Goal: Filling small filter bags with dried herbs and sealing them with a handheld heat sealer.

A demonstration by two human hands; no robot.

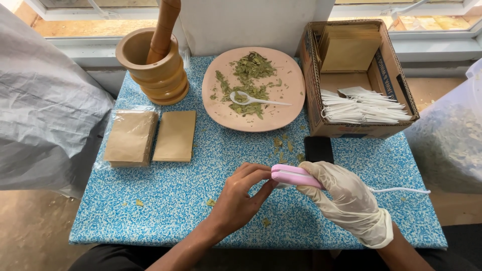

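Pink sealer point(293, 175) sits low over the blue-speckled table point(165, 200), gripped in the gloved right hand point(346, 198) with fingers wrapped shut around it — a white cord point(401, 190) trails right. Left hand point(241, 195), bare, pinches at its tip. Behind: a plate point(286, 80) of dried leaves point(248, 80).

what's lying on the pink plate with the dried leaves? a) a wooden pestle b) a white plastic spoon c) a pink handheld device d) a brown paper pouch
b: a white plastic spoon lies among the dried leaves on the pink plate, its bowl to the left and its handle pointing right.
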